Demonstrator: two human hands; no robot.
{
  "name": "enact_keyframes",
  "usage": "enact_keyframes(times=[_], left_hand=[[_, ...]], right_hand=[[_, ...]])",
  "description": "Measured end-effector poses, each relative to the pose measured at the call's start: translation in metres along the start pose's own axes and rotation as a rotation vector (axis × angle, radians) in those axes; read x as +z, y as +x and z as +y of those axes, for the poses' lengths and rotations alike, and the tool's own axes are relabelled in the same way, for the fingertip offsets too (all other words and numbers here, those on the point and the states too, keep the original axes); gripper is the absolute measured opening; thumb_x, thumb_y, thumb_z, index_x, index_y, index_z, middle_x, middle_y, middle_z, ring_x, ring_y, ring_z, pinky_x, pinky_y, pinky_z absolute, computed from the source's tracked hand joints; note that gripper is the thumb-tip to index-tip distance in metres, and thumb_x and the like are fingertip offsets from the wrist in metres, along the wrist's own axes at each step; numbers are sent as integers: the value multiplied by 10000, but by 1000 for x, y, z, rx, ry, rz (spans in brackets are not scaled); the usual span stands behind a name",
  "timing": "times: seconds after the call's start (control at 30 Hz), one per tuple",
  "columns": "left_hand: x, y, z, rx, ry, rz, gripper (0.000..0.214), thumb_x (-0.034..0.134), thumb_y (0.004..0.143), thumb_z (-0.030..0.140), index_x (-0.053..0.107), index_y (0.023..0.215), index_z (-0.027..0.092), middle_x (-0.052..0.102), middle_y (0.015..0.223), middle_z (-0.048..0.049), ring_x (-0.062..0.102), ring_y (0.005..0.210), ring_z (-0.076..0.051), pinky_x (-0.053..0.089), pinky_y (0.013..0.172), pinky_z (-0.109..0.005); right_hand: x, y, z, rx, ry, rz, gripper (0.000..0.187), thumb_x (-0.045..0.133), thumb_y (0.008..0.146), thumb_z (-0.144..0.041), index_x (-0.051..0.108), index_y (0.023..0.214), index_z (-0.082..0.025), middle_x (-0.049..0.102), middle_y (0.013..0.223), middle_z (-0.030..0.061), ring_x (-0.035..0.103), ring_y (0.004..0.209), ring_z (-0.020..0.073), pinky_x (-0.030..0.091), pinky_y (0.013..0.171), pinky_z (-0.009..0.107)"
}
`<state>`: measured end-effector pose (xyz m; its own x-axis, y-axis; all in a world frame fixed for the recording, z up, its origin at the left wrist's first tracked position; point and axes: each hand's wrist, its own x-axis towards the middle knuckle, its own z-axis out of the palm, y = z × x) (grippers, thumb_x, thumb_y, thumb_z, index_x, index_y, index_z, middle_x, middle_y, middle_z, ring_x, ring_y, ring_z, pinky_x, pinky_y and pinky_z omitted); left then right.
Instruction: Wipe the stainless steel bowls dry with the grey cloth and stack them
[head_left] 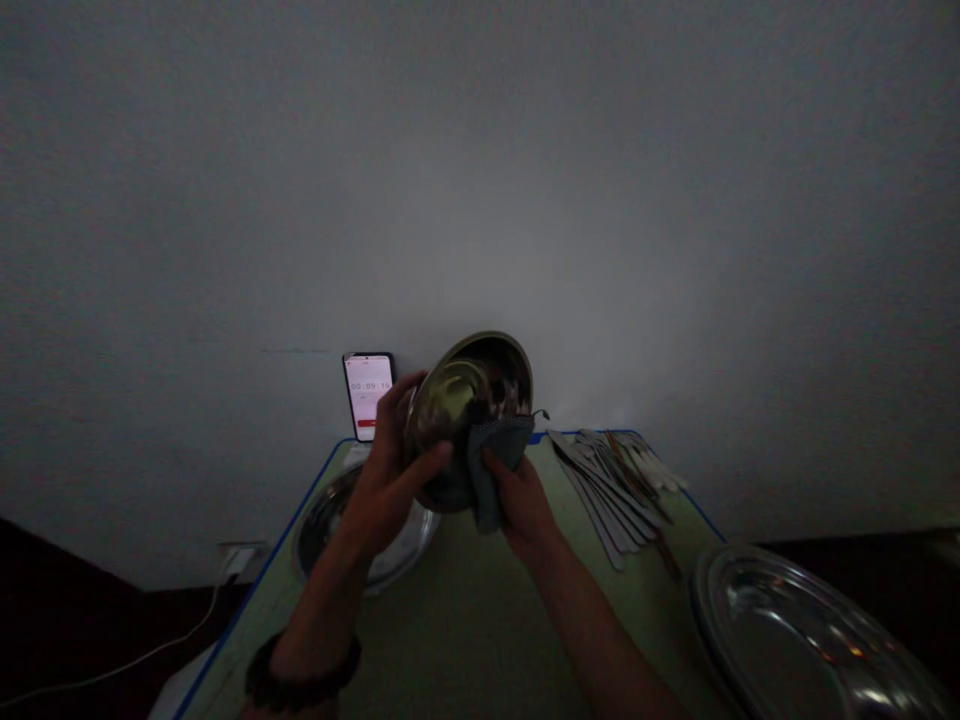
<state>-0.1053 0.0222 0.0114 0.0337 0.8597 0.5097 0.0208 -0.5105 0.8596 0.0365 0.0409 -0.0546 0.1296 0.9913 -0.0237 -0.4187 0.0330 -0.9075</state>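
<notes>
A shiny metal bowl (pixel 457 390) is held up above the table, tilted so that its inside faces me. My left hand (pixel 386 475) grips the bowl at its left side, with the thumb over the near rim. In my right hand (pixel 517 490) is a grey cloth (pixel 501 450), pressed against the bowl's lower right rim. The fingers behind the cloth and the bowl are hidden.
A metal basin (pixel 412 550) stands on the green table (pixel 480 620) behind my left forearm. A phone (pixel 369 395) showing a timer leans on the wall. Knives and other cutlery (pixel 607 490) lie fanned out at right, near large metal trays (pixel 787 630).
</notes>
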Motion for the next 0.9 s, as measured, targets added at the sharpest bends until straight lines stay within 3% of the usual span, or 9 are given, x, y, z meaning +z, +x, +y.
enact_keyframes(times=[0.1,0.23,0.37,0.5,0.63,0.73,0.83,0.9], left_hand=[[-22,-1,8,-169,-59,-178,554,668,782,439,537,1304,308,616,1331,-68,569,1225,-315,491,992,-418],[-33,-7,20,-223,272,-319,597,739,730,406,578,1300,335,694,1214,-55,640,1111,-319,539,913,-418],[-27,-13,28,-171,249,-297,571,725,746,405,603,1297,321,703,1205,-58,646,1101,-321,547,901,-420],[-26,-16,30,-119,51,-275,490,695,760,469,665,1225,317,722,1156,-66,681,1020,-318,580,813,-397],[-20,-14,28,-127,-82,-196,535,707,721,534,686,1191,279,735,1115,-85,684,1003,-329,569,811,-416],[-7,-12,26,-162,-236,-67,509,736,685,511,712,1126,258,754,1051,-74,686,1002,-334,562,841,-448],[13,-15,19,-134,-321,106,464,660,735,536,698,1121,280,744,1089,-42,651,1095,-326,538,923,-465],[29,-20,10,-87,-240,209,495,542,803,571,647,1199,293,695,1213,-22,579,1213,-316,496,998,-463]], right_hand=[[-24,6,-25,-253,-356,114,386,665,709,-427,643,993,-165,731,1018,108,656,967,268,497,831,386],[-40,1,-56,-562,-771,106,190,571,791,-351,598,889,-190,701,787,51,613,731,207,448,638,300],[-38,-14,-69,-698,-896,230,152,633,746,-337,537,789,-227,614,599,-16,539,542,168,364,512,254],[-35,-21,-68,-859,-858,351,182,673,708,-368,559,753,-233,624,603,-4,583,581,186,405,535,263],[-30,-16,-62,-821,-744,392,157,591,765,-370,559,697,-233,664,671,40,642,783,233,470,664,306],[-23,-9,-55,-717,-563,366,211,550,799,-388,630,817,-194,722,870,83,647,912,245,486,785,343],[-11,-9,-41,-523,-323,348,341,569,801,-476,659,918,-169,725,965,90,650,952,242,488,827,351],[0,-12,-28,-320,-111,307,413,598,780,-525,657,973,-166,726,984,84,665,930,235,507,800,346]])
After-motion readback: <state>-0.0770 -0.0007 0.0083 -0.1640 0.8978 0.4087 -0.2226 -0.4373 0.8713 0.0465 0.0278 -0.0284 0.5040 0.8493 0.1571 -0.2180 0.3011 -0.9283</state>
